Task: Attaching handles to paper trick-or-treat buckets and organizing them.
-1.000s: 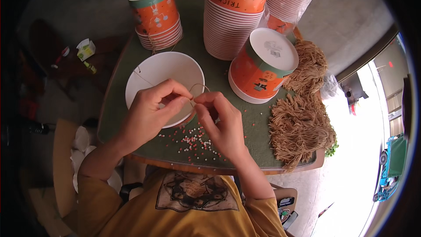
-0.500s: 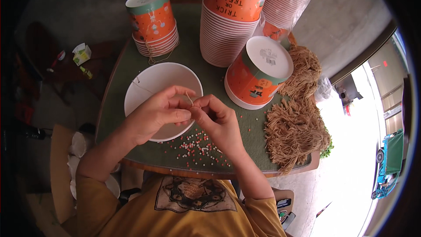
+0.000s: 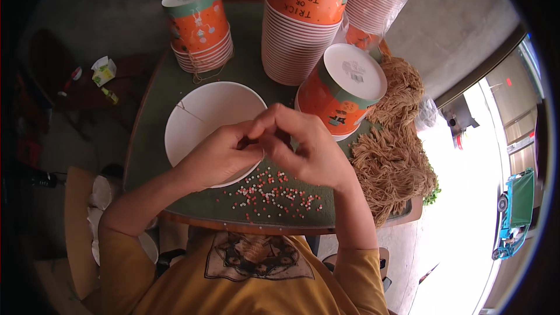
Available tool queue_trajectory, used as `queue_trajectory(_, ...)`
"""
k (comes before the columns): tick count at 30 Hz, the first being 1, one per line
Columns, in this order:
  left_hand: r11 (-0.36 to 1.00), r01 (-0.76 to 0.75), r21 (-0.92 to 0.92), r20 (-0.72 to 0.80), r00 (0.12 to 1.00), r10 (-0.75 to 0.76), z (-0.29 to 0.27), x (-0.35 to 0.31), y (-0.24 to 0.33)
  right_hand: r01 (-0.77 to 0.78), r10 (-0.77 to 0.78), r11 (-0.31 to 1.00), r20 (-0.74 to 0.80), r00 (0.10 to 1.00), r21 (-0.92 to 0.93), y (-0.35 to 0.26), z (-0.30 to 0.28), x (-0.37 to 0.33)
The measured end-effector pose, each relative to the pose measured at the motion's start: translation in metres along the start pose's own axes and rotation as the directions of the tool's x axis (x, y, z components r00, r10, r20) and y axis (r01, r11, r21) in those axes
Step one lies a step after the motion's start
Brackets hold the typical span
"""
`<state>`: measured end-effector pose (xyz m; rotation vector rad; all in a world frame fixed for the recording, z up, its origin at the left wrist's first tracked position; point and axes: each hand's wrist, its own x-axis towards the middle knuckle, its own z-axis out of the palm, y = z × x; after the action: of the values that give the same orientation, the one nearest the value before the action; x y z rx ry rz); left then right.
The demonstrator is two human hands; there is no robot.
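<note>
Curled close together — 2 hands (image 3: 224,154) (image 3: 312,146), 1 open bucket (image 3: 198,116), 2 yarn bundles (image 3: 394,178)

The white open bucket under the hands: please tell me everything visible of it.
The paper bucket is round, with a plain, smooth white inside and a white rim; it looks like paperboard. Its mouth faces up, and it sits on the green tabletop. A thin tan cord shows inside at its far left. The left hand and right hand hide its near-right part; contact with them cannot be told.

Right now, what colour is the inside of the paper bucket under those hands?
The paper bucket is white inside, best seen in the head view.
</note>
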<state>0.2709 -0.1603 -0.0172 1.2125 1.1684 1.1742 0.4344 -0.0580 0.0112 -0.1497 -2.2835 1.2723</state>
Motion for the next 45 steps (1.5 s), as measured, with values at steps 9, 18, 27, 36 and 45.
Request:
queue_trajectory(9, 0.998, 0.052, 0.024, -0.027, 0.998, -0.051, 0.004, -0.004, 0.005, -0.142, 0.149, 0.916, 0.012, 0.989, 0.375, 0.024, -0.009, -0.004)
queue_trajectory(18, 0.988, -0.024, 0.155, -0.002, 1.0, 0.024, 0.006, -0.006, 0.002, 0.113, -0.113, 0.992, -0.007, 0.994, -0.065, 0.015, -0.01, 0.011)
queue_trajectory(27, 0.976, 0.216, 0.008, 0.02, 0.976, -0.216, -0.001, -0.004, 0.016, -0.03, 0.016, 0.998, -0.214, 0.977, -0.062, 0.021, 0.005, -0.031)
queue_trajectory(36, 0.971, 0.237, -0.035, 0.057, 0.97, -0.235, -0.002, 0.001, 0.012, -0.201, 0.194, 0.979, -0.385, 0.903, 0.022, 0.014, 0.044, -0.043)
queue_trajectory(45, 0.962, 0.231, -0.143, 0.07, 0.972, -0.223, -0.005, -0.002, 0.015, -0.1, 0.023, 0.982, -0.422, 0.906, -0.162, 0.017, 0.046, -0.046)
